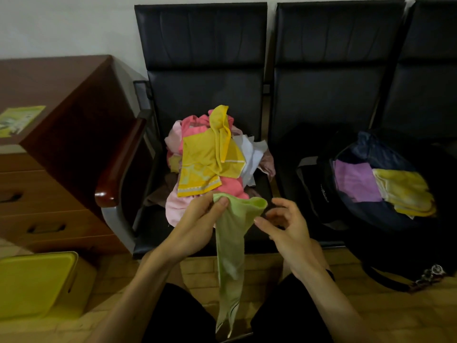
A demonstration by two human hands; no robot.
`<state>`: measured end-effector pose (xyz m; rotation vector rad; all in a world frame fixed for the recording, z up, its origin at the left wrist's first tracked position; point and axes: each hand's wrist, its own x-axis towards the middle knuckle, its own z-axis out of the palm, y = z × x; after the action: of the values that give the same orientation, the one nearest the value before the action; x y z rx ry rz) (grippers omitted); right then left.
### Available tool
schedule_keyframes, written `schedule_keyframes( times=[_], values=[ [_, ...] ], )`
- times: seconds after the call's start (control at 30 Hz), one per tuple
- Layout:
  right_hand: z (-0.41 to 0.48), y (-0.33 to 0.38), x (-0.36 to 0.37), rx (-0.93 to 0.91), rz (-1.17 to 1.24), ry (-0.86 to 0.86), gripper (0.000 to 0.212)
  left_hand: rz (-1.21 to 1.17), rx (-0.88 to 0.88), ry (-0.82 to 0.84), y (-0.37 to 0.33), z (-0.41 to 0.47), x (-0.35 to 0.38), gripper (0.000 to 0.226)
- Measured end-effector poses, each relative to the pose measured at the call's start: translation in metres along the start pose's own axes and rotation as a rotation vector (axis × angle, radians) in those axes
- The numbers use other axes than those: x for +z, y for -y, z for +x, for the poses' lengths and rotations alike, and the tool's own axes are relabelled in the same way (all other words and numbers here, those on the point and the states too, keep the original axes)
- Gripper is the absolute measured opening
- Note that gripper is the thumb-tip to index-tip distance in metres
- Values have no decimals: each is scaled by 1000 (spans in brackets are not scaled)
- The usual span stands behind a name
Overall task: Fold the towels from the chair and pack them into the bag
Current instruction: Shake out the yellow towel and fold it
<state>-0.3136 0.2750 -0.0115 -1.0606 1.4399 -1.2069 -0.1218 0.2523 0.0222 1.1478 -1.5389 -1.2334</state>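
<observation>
Green towel [232, 243]: hangs in front of the chair [205, 90], just below its seat edge, bunched into a long narrow strip. The lower end dangles between the person's knees, above the floor [272, 263].

Left hand [195, 229]: in front of the chair, at the seat edge. Its fingers [221, 203] are clamped on the green towel's top left corner, thumb over the cloth.

Right hand [289, 229]: in front of the chair's right corner, just beside the towel's top right edge. Fingers apart and loosely curled, holding nothing. Thumb tip close to the cloth; contact cannot be judged.

Pile [188, 209]: on the chair seat, unfolded towels in pink, white and brown. A yellow towel [205, 157] lies crumpled on top.

Bag [319, 194]: dark, on the next seat [329, 95] right of the chair, mouth open. Inside, a folded purple towel [356, 180] and a pale yellow towel [405, 191] lie side by side, touching.

Yellow box [32, 285]: on the floor, well left of the chair and nearer than it.

Tabletop [49, 78]: brown wood, left of the chair beyond its armrest, drawers below. A leaflet [19, 120] lies flat on it.
</observation>
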Motion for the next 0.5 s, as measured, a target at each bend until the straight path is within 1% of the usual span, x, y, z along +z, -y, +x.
schedule_keyframes(
  times=[0.07,0.1,0.17,0.2,0.23,0.27,0.33,0.37,0.4,0.47,0.5],
  values=[
    [16,-6,-6,56,-38,96,67,-25,23,55,-6,6,-7,23],
    [22,-6,-9,91,-20,179,68,-28,30,86,-11,7,-11,22],
    [30,-2,-15,121,10,374,46,-10,37,145,-19,10,-18,24],
    [33,2,-18,116,-15,458,36,-4,40,168,-24,11,-23,26],
    [34,7,-19,95,-57,494,28,-9,39,186,-28,12,-27,29],
    [36,13,-20,61,-83,480,21,-21,40,205,-31,11,-34,32],
    [40,33,-23,-14,-33,348,12,3,43,216,-30,12,-49,36],
    [41,44,-24,-72,4,297,9,35,36,202,-28,13,-57,36],
    [40,56,-26,-141,19,286,9,58,16,175,-25,12,-63,37],
    [34,74,-25,-255,-46,327,18,78,-19,122,-19,10,-68,41],
    [30,78,-23,-303,-96,353,27,83,-27,94,-17,9,-69,40]
  ],
)
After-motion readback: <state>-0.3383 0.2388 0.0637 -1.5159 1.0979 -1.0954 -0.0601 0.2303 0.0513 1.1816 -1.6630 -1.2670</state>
